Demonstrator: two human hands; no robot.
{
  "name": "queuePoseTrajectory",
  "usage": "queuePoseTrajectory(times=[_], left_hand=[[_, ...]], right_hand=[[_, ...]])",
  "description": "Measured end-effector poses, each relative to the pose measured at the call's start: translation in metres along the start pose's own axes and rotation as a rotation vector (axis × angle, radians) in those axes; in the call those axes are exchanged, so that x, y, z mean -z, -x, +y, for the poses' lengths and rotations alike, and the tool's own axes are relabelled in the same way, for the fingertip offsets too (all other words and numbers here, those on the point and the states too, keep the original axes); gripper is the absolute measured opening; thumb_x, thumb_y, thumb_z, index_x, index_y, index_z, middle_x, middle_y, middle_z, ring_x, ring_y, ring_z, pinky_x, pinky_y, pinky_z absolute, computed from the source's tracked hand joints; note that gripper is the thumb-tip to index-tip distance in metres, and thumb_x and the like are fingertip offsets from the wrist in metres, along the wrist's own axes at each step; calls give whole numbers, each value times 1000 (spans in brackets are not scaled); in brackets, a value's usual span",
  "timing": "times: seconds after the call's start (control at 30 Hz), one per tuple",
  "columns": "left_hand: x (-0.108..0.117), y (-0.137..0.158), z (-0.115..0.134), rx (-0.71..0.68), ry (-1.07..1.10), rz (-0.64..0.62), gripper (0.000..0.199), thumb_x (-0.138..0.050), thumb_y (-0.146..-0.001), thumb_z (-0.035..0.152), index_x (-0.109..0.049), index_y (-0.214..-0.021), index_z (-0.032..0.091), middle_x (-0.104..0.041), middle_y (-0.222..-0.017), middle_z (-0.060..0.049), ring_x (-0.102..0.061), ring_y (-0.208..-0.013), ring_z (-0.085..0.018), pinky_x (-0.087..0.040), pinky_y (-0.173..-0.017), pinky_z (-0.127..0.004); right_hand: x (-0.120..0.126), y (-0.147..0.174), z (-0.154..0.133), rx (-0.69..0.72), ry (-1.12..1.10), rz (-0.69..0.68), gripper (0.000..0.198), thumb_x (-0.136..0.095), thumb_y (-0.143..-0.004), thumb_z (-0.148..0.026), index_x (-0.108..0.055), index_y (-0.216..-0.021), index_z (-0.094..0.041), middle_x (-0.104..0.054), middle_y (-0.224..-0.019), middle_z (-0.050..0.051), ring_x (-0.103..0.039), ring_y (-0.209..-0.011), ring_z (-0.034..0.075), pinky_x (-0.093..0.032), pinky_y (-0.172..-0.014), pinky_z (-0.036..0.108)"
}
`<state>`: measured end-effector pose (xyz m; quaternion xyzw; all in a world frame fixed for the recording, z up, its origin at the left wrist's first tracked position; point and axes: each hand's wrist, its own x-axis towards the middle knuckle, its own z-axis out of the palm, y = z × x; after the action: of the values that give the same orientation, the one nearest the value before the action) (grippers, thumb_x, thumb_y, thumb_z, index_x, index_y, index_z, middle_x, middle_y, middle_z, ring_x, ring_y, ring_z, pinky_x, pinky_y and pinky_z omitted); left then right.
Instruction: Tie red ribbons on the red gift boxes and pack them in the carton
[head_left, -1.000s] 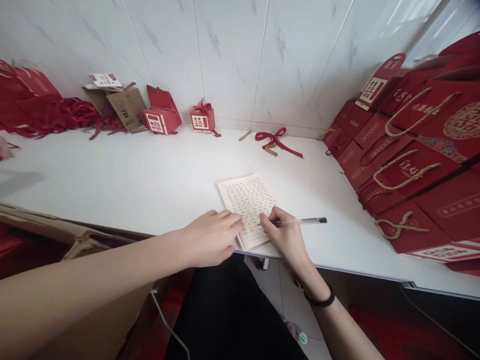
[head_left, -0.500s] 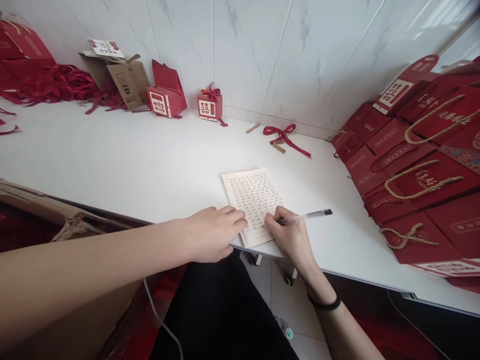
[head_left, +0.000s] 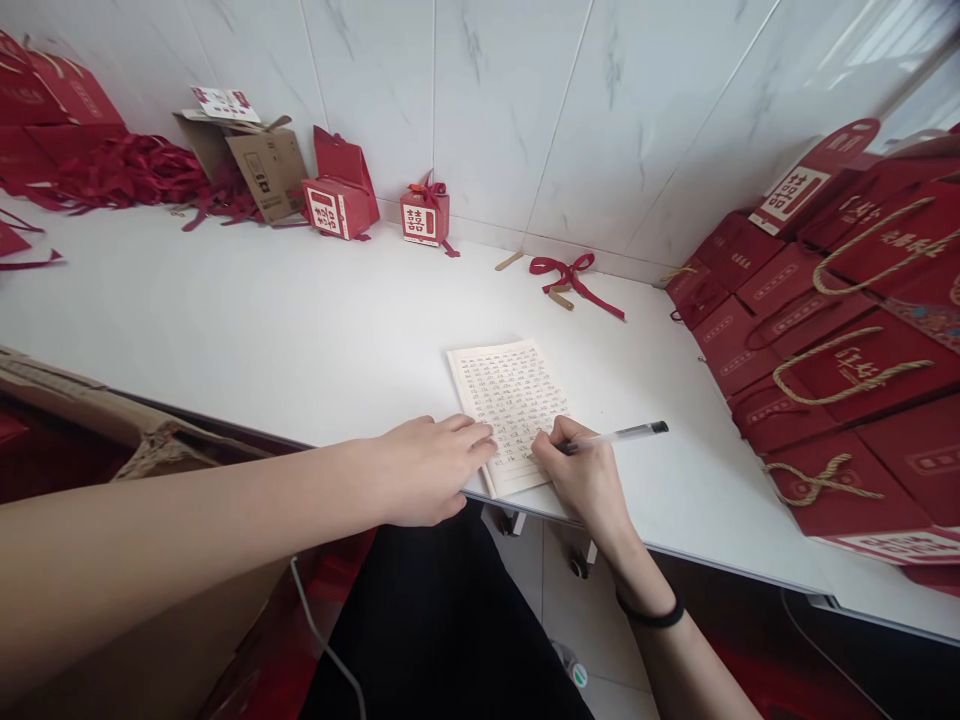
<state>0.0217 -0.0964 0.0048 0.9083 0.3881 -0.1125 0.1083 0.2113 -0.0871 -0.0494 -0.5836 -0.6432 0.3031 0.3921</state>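
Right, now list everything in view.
wall: 1, white, behind
table: 1, white, middle
booklet: 1, cream, on table
pen: 1, clear and black, booklet's right edge
bow: 1, red, beyond booklet
slim strips: 2, tan, near bow
small boxes: 2, red-white, by wall
cardboard box: 1, brown, left of those
ribbon heap: 1, red, farther left
packages: many, red, both table ends
carton: 1, brown, below table
cables: 2, grey, below table
wristband: 1, black, right wrist
trousers: 1, black, below
left hand: 1, bare, on booklet
right hand: 1, bare, gripping pen
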Motion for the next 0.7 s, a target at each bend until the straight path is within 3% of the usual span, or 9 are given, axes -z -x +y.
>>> queuePoseTrajectory(times=[0.2,0.33,0.47,0.6,0.7], left_hand=[[0,-1,0,-2,-14,-18,48,-55,-79,25,-46,-125,14,-43,-136,-13,-41,-123,-26,-44,-90,-36],[1,0,2,10,-22,-47,51,-53,-80,26,-42,-129,15,-40,-139,-14,-38,-125,-27,-44,-90,-37],[8,4,-2,-2,91,-39,51,-53,-80,29,-44,-128,16,-44,-136,-12,-43,-122,-26,-43,-92,-36],[23,-1,-28,81,185,4,50,-48,-83,33,-42,-130,17,-49,-130,-10,-50,-115,-24,-43,-94,-34],[37,-14,-67,242,81,73,47,-48,-81,31,-46,-126,17,-52,-125,-12,-50,-113,-26,-42,-93,-36]], right_hand=[[1,0,-1,-15,-29,18,29,-47,-70,-24,-23,-55,-20,-22,-52,-5,-21,-51,10,-20,-45,23],[4,5,0,-78,-261,72,31,-51,-71,-23,-24,-55,-21,-25,-52,-6,-23,-49,10,-21,-44,22],[10,14,5,-98,-445,139,40,-55,-79,-36,-26,-56,-21,-26,-49,-7,-23,-45,9,-21,-43,21],[27,18,21,18,-246,220,45,-54,-82,-46,-32,-53,-20,-31,-47,-5,-28,-44,9,-24,-42,21],[42,17,38,-1,-163,219,48,-53,-80,-54,-34,-53,-19,-32,-49,-4,-31,-45,10,-27,-43,21]])
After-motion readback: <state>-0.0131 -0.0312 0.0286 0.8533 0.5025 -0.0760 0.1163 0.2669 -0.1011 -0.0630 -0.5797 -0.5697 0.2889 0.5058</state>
